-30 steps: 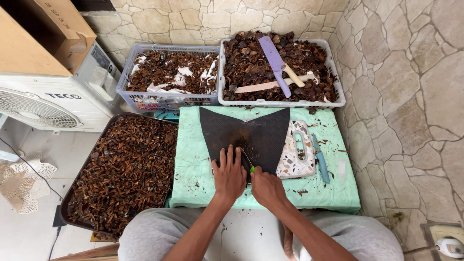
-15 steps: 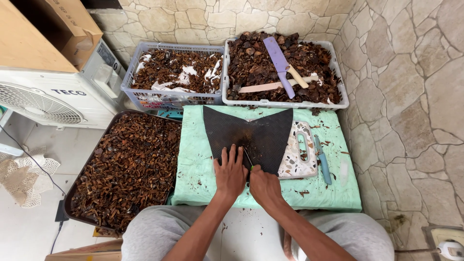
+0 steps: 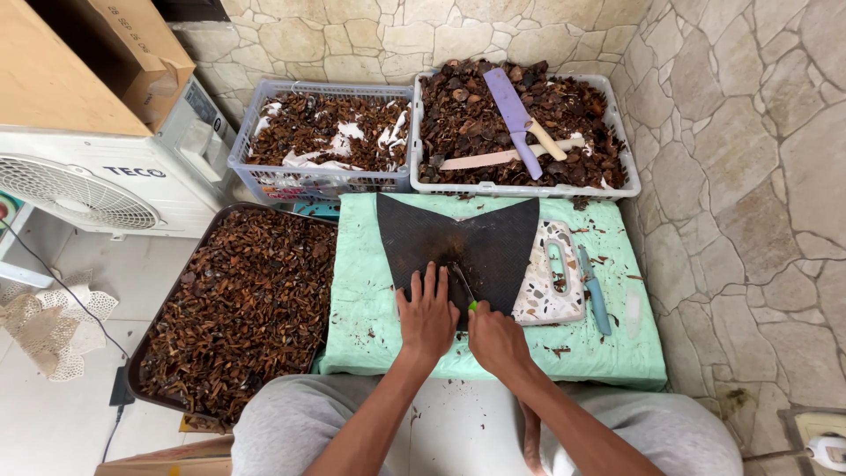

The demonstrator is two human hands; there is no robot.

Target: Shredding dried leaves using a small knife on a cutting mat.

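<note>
On the mat: the left hand lies flat, fingers spread and holding nothing, pressing on the dark rubber mat that covers the green cloth.
Right hand: the right hand is closed around the green handle of a small knife; most of the handle is hidden inside the fist.
Knife place: the blade rests on the mat just beside the left hand's fingers, near the mat's front edge.
Knife direction: its long axis runs from the right fist up and a little to the left, with the tip pointing away from the person toward the baskets.
What is under the blade: too small to tell.
Around: a speckled cutting board and a blue tool lie to the right; a dark tray of brown pieces stands to the left; two white baskets stand behind.
Risk: I judge the blade could slip sideways into the left fingers, because they lie so close to it.
Second risk: the mat may shift on the loose cloth if pressed unevenly.
</note>
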